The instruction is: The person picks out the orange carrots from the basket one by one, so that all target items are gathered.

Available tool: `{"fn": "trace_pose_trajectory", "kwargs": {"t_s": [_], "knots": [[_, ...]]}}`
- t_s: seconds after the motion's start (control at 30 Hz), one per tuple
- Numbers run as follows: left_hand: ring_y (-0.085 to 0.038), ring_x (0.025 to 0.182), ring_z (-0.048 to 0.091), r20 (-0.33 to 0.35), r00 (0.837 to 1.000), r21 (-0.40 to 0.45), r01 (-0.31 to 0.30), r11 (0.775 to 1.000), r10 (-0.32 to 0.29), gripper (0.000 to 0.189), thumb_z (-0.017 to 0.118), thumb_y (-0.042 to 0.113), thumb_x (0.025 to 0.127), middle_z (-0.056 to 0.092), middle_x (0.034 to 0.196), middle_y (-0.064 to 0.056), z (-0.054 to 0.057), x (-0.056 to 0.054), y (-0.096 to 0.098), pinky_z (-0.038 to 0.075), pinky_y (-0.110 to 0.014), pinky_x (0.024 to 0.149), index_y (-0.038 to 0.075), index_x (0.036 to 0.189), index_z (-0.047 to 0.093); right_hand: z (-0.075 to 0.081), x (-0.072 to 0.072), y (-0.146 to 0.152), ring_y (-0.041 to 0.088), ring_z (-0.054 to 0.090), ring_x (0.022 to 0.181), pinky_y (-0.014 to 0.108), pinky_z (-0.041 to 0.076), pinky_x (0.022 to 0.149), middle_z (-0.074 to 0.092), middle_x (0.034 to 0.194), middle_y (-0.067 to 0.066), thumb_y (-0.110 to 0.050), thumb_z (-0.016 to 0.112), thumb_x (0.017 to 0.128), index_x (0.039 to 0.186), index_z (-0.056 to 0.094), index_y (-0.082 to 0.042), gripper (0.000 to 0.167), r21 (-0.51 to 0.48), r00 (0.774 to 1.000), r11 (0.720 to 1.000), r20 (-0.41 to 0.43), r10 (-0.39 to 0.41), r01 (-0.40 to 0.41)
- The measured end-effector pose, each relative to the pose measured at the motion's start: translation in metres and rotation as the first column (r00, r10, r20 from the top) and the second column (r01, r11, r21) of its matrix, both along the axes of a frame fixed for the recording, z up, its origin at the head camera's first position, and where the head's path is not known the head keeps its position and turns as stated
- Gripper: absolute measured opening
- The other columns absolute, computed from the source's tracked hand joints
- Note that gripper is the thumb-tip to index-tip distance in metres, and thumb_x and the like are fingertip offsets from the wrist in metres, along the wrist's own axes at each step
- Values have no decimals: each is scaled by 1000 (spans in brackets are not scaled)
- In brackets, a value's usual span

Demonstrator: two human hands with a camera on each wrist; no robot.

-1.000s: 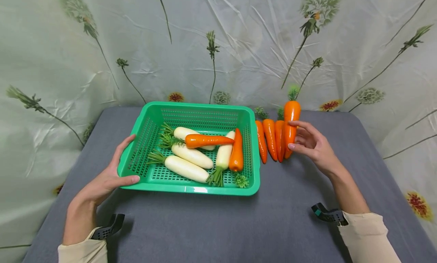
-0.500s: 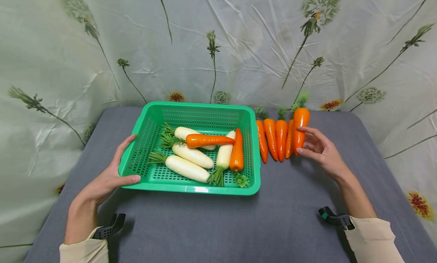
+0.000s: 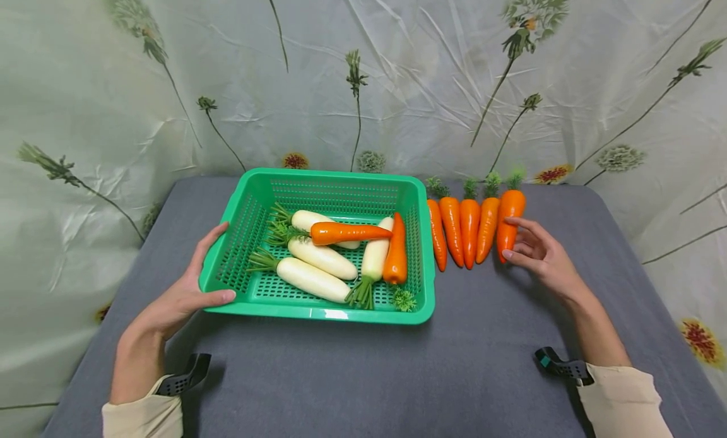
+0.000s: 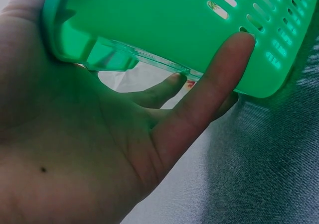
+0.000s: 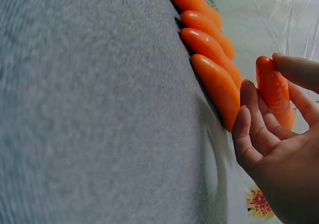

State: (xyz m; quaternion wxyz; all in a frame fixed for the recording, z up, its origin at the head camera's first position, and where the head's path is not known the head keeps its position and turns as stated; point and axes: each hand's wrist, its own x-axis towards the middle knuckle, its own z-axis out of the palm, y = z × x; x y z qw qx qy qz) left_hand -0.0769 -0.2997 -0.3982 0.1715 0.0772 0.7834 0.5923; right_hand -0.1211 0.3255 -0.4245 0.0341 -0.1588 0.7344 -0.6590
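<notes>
A curtained-off tabletop spot, room type unclear: shiny pale flower-printed sheet (image 3: pixel 307 116) across the upper frame, grey cloth-covered table (image 3: pixel 375 375) below.

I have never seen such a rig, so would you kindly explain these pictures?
There is no machine, only a person's bare left hand and right hand. The wide picture is taken from the head, the close ones from each wrist. On the grey cloth sits a green basket holding four white radishes and two carrots. Four more carrots lie in a row to its right. The left hand holds the basket's left end; the right hand pinches another carrot at the row's right end.
</notes>
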Motion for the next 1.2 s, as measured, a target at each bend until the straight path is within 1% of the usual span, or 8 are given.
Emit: {"fn": "trace_pose_trajectory", "kwargs": {"t_s": [0.2, 0.37, 0.5, 0.63, 0.8, 1.03, 1.1, 1.2], "knots": [[-3, 125, 46, 5, 1000, 15, 4, 1000, -4, 113, 72, 3, 90, 10, 164, -16, 0, 0, 0, 46, -16, 89, 48, 164, -1, -4, -1, 4, 5, 70, 84, 20, 56, 74, 68, 105, -3, 16, 60, 95, 150, 49, -5, 60, 11, 1000, 1000, 9, -16, 16], [-4, 125, 45, 3, 1000, 11, 1, 1000, -1, 114, 72, 3, 90, 11, 164, -16, 0, 1, 0, 47, -16, 89, 48, 164, -1, -8, 0, 4, 4, 70, 84, 19, 55, 74, 69, 103, -7, 11, 63, 96, 149, 49, -8, 58, 98, 998, 994, 32, -55, 52], [-5, 127, 43, 5, 1000, 4, -1, 1000, 1, 114, 73, 4, 90, 10, 164, -16, -1, 1, 0, 45, -16, 89, 49, 164, -1, -11, 0, 3, 3, 70, 84, 18, 55, 76, 69, 101, -13, 5, 66, 97, 149, 48, -11, 57, 208, 994, 974, 51, -100, 87], [-4, 126, 44, 5, 1000, -1, 0, 1000, 0, 114, 72, 4, 90, 11, 164, -16, -1, 0, -1, 45, -16, 89, 49, 164, -2, -12, 0, 4, 2, 70, 85, 17, 54, 78, 68, 100, -14, 1, 67, 98, 151, 46, -10, 59, 289, 990, 953, 72, -117, 92], [-2, 125, 47, 3, 1000, -4, 1, 1000, 0, 114, 72, 3, 90, 12, 164, -15, -1, 0, -1, 46, -16, 89, 48, 164, -2, -12, 0, 4, 0, 69, 86, 15, 54, 79, 68, 101, -14, 0, 68, 97, 155, 41, -5, 64, 340, 990, 937, 86, -114, 79], [-3, 127, 43, 9, 1000, 1, -3, 1000, 3, 114, 73, 4, 90, 11, 164, -15, 0, 0, 0, 45, -15, 90, 49, 164, -2, -12, -3, 4, -2, 68, 83, 16, 53, 75, 67, 98, -15, -2, 70, 97, 156, 35, 3, 69, 408, 991, 909, 54, -123, 91], [-3, 127, 43, 8, 1000, 1, -3, 1000, 3, 114, 73, 4, 90, 11, 164, -15, 0, 0, 0, 44, -14, 90, 49, 164, -2, -11, -3, 3, 1, 68, 81, 17, 53, 74, 67, 97, -13, -3, 71, 97, 156, 35, 3, 70, 418, 991, 904, 48, -122, 91], [-3, 126, 44, 5, 1000, 1, -6, 1000, 6, 114, 73, 3, 90, 11, 164, -16, 0, 0, 0, 45, -15, 89, 49, 164, -1, -7, -2, 1, 4, 69, 78, 21, 54, 71, 69, 96, -5, -7, 73, 97, 156, 37, 2, 70, 446, 990, 889, 45, -135, 101]]}}
